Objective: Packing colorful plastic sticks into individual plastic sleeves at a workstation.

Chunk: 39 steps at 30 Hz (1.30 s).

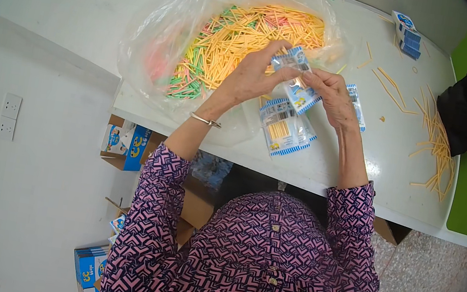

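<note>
Both my hands hold a small blue-and-white plastic packet (301, 99) above the table, in front of a big clear bag. My left hand (255, 71) pinches its upper left part between thumb and fingers. On the other side, the thumb and fingers of my right hand (334, 96) are closed on its edge. Below them lie overlapping packets of the same kind, the top packet (279, 130) showing yellow sticks through its window. Another packet (358, 109) is partly hidden behind my right hand. The clear plastic bag (162, 18) contains many short sticks (234, 45), mostly yellow, some green and pink.
Long thin yellow strands (439, 157) are strewn over the table's right side, beside a crumpled black bag (463, 112). A stack of blue-and-white packets (409, 40) stands at the back right. Below the table's front edge (232, 155) is an open blue box (135, 147).
</note>
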Each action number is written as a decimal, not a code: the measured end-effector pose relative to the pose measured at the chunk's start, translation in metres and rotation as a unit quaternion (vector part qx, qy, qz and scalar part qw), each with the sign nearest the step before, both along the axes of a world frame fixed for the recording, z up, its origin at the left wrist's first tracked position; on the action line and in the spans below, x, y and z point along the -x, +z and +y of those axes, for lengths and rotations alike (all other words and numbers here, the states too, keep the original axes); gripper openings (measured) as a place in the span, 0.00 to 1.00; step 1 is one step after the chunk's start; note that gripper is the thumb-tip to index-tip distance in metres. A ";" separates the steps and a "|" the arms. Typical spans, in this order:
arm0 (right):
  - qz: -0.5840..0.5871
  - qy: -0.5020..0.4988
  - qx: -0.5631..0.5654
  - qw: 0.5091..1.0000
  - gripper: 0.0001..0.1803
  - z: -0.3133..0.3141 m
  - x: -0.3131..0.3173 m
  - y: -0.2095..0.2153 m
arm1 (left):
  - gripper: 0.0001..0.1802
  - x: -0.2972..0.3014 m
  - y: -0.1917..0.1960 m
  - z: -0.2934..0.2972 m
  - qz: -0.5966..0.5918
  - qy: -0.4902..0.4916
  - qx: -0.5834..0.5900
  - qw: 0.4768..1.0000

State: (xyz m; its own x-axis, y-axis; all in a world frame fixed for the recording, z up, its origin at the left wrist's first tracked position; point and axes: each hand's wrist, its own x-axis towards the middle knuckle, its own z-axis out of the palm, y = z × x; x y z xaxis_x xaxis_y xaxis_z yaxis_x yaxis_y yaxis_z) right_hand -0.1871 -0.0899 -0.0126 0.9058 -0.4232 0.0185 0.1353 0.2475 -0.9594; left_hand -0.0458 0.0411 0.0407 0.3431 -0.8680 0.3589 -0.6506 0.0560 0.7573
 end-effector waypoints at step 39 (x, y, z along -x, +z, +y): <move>0.029 -0.063 0.017 0.997 0.19 -0.011 0.004 -0.006 | 0.06 -0.094 -0.041 0.009 -0.322 0.159 -0.122 0.925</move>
State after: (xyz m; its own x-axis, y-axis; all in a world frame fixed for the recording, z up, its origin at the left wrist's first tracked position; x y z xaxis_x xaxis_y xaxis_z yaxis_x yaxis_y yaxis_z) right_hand -0.1906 -0.1013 -0.0190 0.8460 -0.5330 -0.0166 0.1063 0.1991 -0.9742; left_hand 0.0486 0.0498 0.0000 0.3780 -0.8419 0.3852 -0.9257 -0.3372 0.1714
